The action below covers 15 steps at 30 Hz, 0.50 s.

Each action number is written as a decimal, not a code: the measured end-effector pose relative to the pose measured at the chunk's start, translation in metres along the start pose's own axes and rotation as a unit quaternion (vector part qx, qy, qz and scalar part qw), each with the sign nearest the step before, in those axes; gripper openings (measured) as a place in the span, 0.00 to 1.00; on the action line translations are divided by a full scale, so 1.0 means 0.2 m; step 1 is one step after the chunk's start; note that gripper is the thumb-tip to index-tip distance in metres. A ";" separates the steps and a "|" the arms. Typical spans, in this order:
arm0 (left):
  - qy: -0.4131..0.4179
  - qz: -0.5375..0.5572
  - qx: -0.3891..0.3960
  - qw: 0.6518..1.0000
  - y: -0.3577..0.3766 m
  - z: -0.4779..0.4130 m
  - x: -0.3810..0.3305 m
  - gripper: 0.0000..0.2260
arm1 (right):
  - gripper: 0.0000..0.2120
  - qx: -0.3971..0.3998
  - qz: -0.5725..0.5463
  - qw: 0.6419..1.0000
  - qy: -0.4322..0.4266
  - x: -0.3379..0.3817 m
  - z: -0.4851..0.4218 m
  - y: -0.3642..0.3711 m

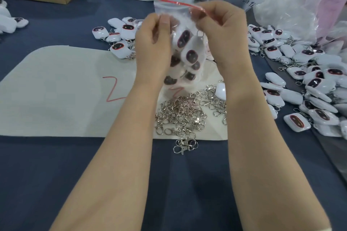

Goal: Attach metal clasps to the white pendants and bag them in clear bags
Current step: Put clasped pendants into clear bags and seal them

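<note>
Blue cloth (56,174) carries unbagged pendants (300,88) at right; my left hand (152,43) and right hand (225,37) pinch a part-filled bag (169,8).

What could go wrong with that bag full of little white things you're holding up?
The clear bag looks packed with pendants and its red strip seems unsealed, so some might spill if the left hand or right hand tips it. A metal ring near the top could catch in the strip and stop it closing. Anything dropped may tangle in the loose clasps below.
</note>
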<state>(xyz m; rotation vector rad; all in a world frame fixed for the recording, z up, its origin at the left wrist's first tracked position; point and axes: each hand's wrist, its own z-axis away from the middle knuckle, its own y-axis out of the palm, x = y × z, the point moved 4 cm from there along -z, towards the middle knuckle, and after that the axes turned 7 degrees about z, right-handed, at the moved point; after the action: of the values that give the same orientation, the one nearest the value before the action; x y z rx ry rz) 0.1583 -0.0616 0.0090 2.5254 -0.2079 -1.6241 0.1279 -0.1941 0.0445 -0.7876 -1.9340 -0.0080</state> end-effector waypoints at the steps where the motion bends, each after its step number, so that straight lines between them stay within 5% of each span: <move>1: 0.015 0.023 0.001 1.000 0.00 -0.01 -0.01 0.09 | 0.15 -0.015 0.002 1.000 -0.014 0.01 0.00 -0.01; 15: -0.032 -0.029 0.048 0.998 0.09 0.05 0.04 0.08 | 0.16 0.081 0.223 0.966 0.104 -0.08 -0.01 -0.05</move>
<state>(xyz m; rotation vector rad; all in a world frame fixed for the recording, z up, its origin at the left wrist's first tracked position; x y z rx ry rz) 0.1515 -0.0807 0.0009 2.5729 -0.2257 -1.7599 0.1286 -0.2110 0.0349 -1.0502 -1.5069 0.3242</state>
